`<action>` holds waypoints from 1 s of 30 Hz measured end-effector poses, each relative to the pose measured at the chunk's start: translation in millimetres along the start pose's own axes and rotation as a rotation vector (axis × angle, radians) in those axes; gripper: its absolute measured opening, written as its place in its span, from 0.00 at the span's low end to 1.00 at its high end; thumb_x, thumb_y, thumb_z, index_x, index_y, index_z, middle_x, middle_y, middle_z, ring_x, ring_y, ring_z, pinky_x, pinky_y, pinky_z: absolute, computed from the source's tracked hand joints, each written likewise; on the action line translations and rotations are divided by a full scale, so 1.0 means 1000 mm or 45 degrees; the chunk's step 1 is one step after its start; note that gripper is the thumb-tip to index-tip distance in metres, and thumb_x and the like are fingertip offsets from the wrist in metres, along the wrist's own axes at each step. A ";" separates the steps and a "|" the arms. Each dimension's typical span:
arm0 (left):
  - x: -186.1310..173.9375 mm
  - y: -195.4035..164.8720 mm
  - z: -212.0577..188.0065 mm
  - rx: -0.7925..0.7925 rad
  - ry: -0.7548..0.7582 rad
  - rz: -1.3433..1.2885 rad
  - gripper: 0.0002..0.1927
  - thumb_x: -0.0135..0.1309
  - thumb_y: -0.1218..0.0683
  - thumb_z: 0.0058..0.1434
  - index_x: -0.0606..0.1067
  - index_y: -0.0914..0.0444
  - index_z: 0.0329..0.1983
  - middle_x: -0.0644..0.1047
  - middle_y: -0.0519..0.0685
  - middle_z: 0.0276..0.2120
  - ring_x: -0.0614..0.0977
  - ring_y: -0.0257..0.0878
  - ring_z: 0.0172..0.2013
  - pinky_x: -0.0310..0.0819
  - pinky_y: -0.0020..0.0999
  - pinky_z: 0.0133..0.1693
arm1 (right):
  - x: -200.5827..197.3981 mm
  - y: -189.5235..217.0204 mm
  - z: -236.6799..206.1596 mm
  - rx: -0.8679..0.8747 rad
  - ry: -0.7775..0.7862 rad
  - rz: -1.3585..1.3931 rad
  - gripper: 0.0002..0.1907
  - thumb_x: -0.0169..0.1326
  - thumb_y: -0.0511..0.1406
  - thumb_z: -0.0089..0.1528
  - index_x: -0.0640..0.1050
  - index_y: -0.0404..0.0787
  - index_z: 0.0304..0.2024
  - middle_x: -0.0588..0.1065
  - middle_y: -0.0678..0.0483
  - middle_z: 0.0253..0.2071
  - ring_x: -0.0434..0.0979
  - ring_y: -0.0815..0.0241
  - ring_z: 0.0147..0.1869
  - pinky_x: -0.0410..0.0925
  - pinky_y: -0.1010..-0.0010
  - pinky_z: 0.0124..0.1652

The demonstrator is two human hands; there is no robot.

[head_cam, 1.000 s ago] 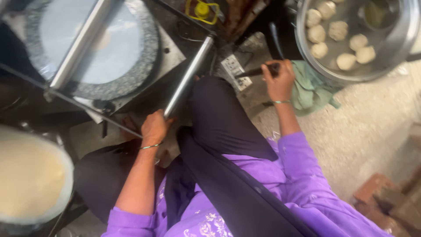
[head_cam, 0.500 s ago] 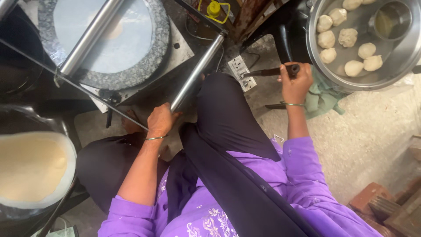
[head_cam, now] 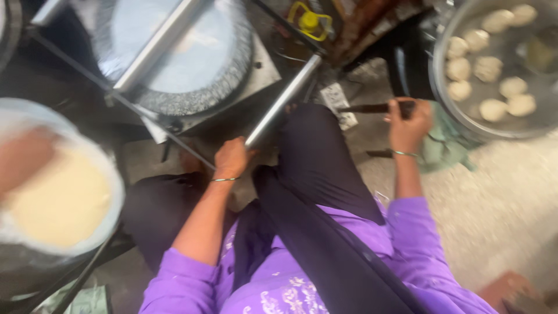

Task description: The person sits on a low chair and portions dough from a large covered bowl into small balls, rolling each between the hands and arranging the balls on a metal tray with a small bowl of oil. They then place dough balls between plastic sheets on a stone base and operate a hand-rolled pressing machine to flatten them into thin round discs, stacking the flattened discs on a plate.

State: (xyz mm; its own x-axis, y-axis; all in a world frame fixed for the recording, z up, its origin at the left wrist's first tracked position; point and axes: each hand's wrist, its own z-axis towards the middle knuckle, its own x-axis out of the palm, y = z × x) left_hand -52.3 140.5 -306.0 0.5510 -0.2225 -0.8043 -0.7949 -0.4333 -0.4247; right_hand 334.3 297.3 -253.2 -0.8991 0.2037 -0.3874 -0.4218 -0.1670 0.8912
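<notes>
Moved: the view slides left; I note the round press and lever placed as before. Left hand wraps the lever's end. Right hand closes on a dark handle beside the dough-ball tray.

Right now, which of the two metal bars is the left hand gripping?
The left hand grips the lower end of the right-hand metal bar; the other bar lies untouched across the round press plate.
</notes>
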 end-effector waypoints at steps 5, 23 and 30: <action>0.002 0.007 0.004 -0.006 -0.004 -0.039 0.22 0.66 0.43 0.55 0.79 0.64 0.42 0.81 0.61 0.38 0.82 0.58 0.43 0.77 0.52 0.43 | 0.005 0.013 0.000 -0.210 0.015 -0.136 0.07 0.64 0.28 0.70 0.78 0.30 0.42 0.70 0.49 0.45 0.83 0.58 0.36 0.77 0.71 0.34; 0.002 0.002 0.009 -0.100 0.072 -0.135 0.38 0.39 0.29 0.68 0.79 0.68 0.41 0.81 0.65 0.37 0.82 0.62 0.42 0.77 0.54 0.44 | 0.013 0.028 -0.009 -0.247 0.042 -0.115 0.07 0.63 0.28 0.73 0.78 0.28 0.44 0.69 0.48 0.49 0.83 0.59 0.37 0.76 0.72 0.36; 0.015 0.008 0.010 -0.029 -0.006 -0.098 0.37 0.39 0.31 0.69 0.77 0.69 0.41 0.81 0.65 0.36 0.82 0.63 0.42 0.76 0.55 0.43 | 0.011 0.023 -0.007 -0.269 0.012 -0.155 0.07 0.63 0.27 0.72 0.78 0.29 0.44 0.69 0.48 0.47 0.83 0.58 0.37 0.77 0.72 0.35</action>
State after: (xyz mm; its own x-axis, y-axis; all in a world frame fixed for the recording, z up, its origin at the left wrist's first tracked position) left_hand -53.0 142.6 -325.9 0.6090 -0.1835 -0.7716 -0.7442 -0.4686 -0.4759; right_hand 314.4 289.0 -238.3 -0.8408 0.2261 -0.4918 -0.5412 -0.3402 0.7690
